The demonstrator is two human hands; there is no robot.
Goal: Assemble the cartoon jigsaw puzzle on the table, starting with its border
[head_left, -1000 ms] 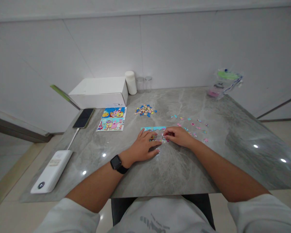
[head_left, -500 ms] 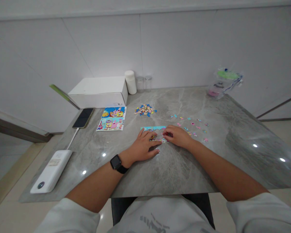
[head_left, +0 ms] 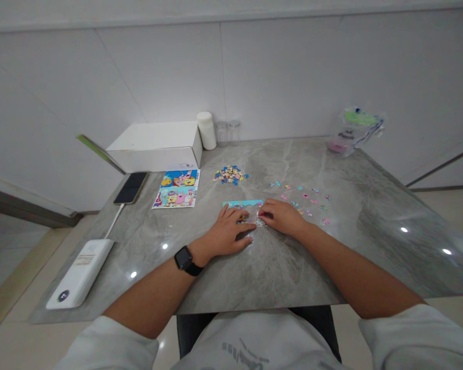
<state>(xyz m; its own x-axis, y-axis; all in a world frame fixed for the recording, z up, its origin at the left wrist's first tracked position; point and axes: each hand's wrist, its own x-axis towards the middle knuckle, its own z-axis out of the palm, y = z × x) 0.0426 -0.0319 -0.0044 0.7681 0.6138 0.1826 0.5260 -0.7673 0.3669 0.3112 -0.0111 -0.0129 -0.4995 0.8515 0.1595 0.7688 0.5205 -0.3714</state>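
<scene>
A partly assembled jigsaw puzzle (head_left: 241,204) with a light-blue top edge lies flat on the grey table, half covered by my hands. My left hand (head_left: 230,234) rests on its left part, fingers spread and holding nothing. At the puzzle's right end, the fingers of my right hand (head_left: 281,216) are pinched together on a small puzzle piece (head_left: 260,213), mostly hidden by the fingertips. Loose puzzle pieces (head_left: 305,195) are scattered to the right of that hand. Beyond the puzzle sits a heap of puzzle pieces (head_left: 230,175).
Left of the heap lies a colourful cartoon picture sheet (head_left: 176,189). A phone (head_left: 130,188) is cabled to a white power bank (head_left: 80,273). Along the wall stand a white box (head_left: 154,146), a white bottle (head_left: 206,131), two glasses (head_left: 234,132) and a plastic bag (head_left: 353,131).
Both hands keep nearly the same place on the puzzle, with only slight finger movement at the right hand. The whole view has shifted a little.
</scene>
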